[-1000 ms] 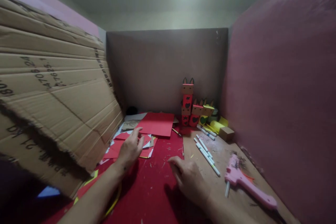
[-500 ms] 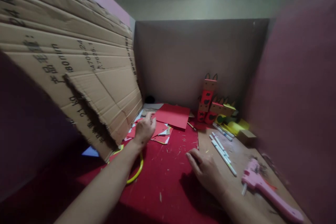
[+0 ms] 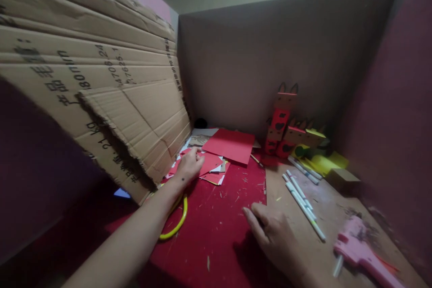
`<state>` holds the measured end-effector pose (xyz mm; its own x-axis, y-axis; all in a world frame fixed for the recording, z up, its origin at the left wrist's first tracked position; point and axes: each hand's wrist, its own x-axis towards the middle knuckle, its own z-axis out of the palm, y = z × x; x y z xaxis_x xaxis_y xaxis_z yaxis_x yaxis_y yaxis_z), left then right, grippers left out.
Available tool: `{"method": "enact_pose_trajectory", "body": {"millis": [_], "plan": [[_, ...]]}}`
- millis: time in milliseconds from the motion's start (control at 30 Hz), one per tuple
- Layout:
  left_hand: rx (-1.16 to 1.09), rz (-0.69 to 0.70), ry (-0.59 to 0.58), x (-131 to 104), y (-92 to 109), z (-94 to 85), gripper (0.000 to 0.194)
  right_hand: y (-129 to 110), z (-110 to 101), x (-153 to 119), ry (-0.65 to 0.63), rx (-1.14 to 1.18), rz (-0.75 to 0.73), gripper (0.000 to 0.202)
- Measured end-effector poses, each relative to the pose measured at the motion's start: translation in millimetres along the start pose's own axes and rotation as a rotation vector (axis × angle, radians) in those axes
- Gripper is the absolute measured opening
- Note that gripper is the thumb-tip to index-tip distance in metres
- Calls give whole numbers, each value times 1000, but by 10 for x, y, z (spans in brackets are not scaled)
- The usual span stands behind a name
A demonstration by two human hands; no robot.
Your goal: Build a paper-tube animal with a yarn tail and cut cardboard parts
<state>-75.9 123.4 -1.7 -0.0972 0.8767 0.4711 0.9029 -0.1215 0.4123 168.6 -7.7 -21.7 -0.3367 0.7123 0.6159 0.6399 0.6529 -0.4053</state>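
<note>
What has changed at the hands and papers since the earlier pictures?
The left hand has shifted slightly left relative to the large red sheet and is more curled; whether it grips anything, I cannot tell. The camera has turned left. The right hand, white markers and pink glue gun look about the same, as does that sheet.

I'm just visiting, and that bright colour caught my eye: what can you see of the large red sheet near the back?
The large red sheet looks like plain, smooth paper or thin card, four-sided with straight edges. It lies roughly flat and a little askew, overlapping a piece of cardboard at its left. The left hand is close to its near left corner; whether they touch, I can't tell.
</note>
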Motion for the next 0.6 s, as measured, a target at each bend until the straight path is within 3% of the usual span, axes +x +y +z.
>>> {"method": "enact_pose_trajectory", "body": {"millis": [133,400,600], "plan": [[52,182,-129,-78,-11,142,47,-80,-31,29,-16,-17,-88,31],[77,281,-201,-121,-137,233,30,-181,1,204,75,-223,-557,39],[24,276,-180,-124,-152,216,27,-174,121,259,160,-199,-575,43]]}}
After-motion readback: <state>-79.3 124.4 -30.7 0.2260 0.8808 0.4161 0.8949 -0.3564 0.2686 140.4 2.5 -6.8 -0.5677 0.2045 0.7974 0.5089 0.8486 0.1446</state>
